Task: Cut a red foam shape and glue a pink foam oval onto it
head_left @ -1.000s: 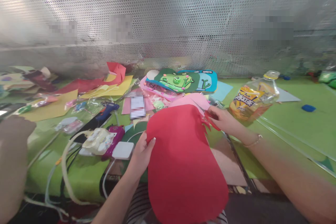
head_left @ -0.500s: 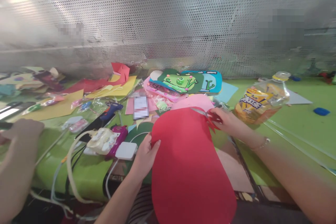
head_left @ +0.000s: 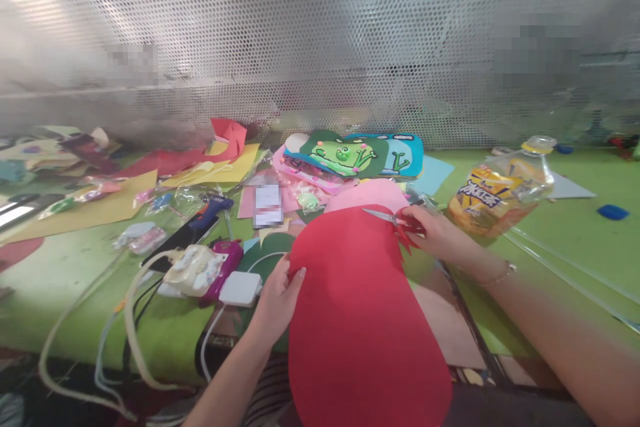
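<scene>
A large red sheet [head_left: 357, 307] with rounded, cut edges fills the lower middle of the head view. My left hand [head_left: 280, 290] pinches its left edge, thumb on top and fingers hidden beneath. My right hand [head_left: 433, 230] is closed around the handles of a pair of scissors [head_left: 387, 216] at the sheet's upper right edge. The scissors' blades point left and lie over the sheet's top edge. Small jagged red scraps hang just below the right hand. Behind the sheet lies pink paper [head_left: 370, 195].
A tilted drink bottle [head_left: 495, 190] is at the right. A frog-decorated craft piece [head_left: 350, 155] lies at the back. On the left are a power strip [head_left: 200, 270], a white charger [head_left: 240, 288], a glue gun [head_left: 213, 210], cables and yellow paper [head_left: 220, 170]. A perforated metal panel [head_left: 320, 47] stands behind.
Another person's arm at the far left has left the view. The scissors' blades now show more clearly above the red sheet. My left hand has hardly moved.
</scene>
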A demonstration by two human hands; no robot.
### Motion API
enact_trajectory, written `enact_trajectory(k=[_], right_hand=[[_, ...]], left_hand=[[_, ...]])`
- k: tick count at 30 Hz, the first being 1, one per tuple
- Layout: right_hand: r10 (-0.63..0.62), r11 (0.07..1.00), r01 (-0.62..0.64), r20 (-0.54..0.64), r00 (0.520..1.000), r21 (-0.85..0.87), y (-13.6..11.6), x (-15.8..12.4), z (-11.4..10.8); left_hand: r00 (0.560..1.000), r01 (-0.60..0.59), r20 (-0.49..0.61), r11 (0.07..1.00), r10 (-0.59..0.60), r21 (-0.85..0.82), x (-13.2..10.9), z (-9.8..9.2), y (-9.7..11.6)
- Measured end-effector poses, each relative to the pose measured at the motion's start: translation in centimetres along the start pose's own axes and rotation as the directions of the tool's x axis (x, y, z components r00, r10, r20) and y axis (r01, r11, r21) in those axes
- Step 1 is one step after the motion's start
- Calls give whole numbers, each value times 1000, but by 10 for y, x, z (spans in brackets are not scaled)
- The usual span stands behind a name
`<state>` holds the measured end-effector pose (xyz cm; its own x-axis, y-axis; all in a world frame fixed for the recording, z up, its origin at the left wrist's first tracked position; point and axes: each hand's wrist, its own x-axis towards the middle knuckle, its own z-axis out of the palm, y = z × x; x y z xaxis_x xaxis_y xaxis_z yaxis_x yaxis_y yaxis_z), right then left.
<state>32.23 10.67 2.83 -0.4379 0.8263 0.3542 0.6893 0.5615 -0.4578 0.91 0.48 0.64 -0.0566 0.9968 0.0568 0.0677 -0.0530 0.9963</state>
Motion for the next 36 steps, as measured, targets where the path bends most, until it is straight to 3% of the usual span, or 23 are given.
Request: enact_trajectory(k=[15, 21, 28, 36], right_hand=[[-125, 978, 134, 69, 990, -160, -7, -1, -10], [-156, 947, 149, -3, 988, -284, -12, -2, -19], [-140, 961, 130, -27, 990, -246, -4, 0, -26], [-184, 959, 186, 26, 983, -212, 1, 0, -33]], left_hand=[[999, 49, 27, 998, -48, -43, -1, 0, 2], [995, 95, 23, 988, -93, -119, -1, 2, 7], [998, 58, -12, 995, -59, -81, 0, 2, 5], [1000, 14, 16, 997, -13, -76, 1, 2, 2]])
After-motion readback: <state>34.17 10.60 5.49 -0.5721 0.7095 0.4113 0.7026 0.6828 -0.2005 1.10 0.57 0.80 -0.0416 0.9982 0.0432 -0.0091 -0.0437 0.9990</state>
